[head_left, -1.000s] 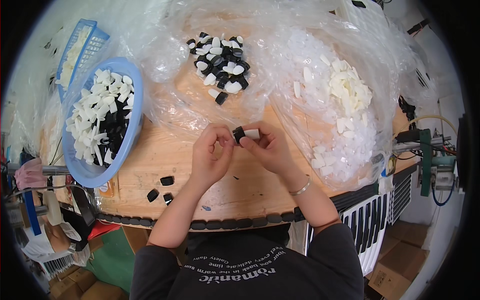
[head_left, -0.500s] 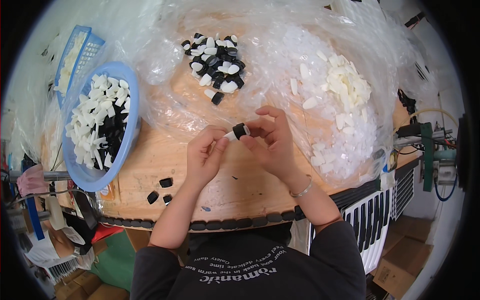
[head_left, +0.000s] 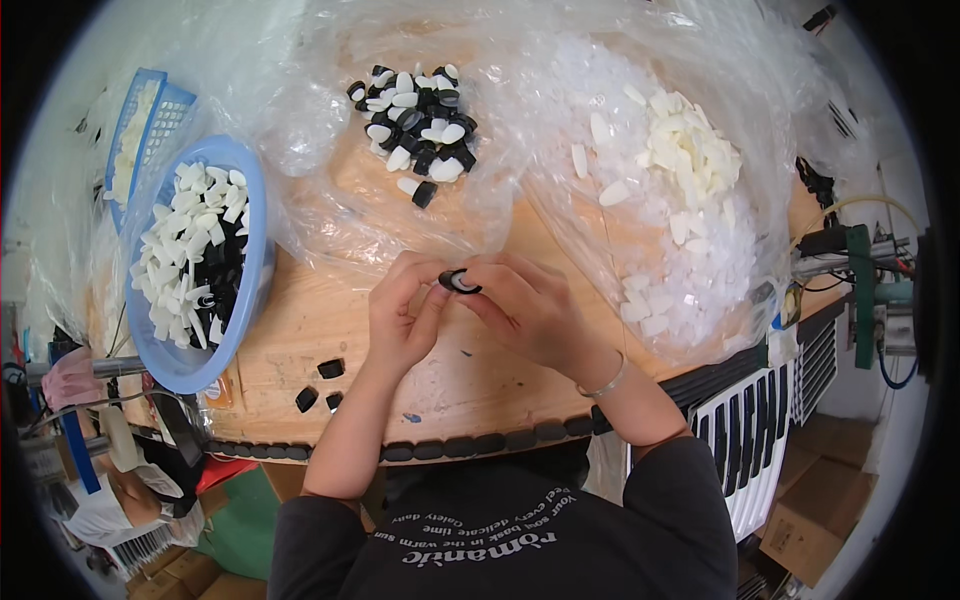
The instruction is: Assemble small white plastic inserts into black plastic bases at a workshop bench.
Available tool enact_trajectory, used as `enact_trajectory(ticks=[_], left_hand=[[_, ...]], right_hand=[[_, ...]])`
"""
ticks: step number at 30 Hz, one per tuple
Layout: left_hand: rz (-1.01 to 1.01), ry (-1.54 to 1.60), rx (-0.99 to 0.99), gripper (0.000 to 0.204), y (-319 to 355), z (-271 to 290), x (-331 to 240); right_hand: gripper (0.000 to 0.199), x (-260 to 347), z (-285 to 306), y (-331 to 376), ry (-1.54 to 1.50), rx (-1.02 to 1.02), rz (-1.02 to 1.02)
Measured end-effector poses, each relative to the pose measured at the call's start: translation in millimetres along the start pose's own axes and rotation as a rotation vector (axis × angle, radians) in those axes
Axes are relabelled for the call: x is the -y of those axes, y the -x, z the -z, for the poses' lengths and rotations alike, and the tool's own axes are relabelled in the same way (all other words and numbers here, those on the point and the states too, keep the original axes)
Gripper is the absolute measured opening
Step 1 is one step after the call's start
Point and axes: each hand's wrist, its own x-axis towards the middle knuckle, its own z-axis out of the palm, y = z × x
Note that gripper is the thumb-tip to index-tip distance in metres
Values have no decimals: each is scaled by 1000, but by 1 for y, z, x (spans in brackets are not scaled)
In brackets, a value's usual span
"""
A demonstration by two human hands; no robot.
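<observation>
Both my hands meet over the middle of the wooden table around a small plastic part with a black ring-like cap and a white piece inside it (head_left: 461, 282). The fingers of my left hand (head_left: 403, 312) pinch it from the left. My right hand (head_left: 528, 308) grips it from the right with thumb and fingertips, which hide much of it. Beyond my hands lies a pile of black caps with white oval pieces (head_left: 425, 118). Several loose black caps (head_left: 330, 369) rest on the table left of my left forearm.
At the left stands a blue oval basin (head_left: 262, 240) of white and black pieces, with a blue perforated basket (head_left: 178, 110) behind it. Clear plastic sheeting (head_left: 330, 215) covers the far table. White oval pieces (head_left: 690, 150) and translucent bits (head_left: 700, 300) are heaped at the right.
My right hand has closed in on the part and moved left against my left hand. The part has turned, so its white piece no longer sticks out in view. The view has shifted slightly.
</observation>
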Motion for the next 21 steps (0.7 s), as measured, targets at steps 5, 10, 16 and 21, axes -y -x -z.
enact_trajectory(ticks=[5,10,16,21], left_hand=[[-36,-39,39,13,0,3,-4],[22,34,21,17,3,3,-2],[-179,-329,-140,33,2,-14,-15],[-375,-438,-97,44,4,-8,-6]], right_hand=[[23,6,4,-3,-82,-12,-48],[22,8,3,-2,-106,-50,-99],[20,5,-2,5,16,-75,-157],[18,7,0,4,55,3,-134]])
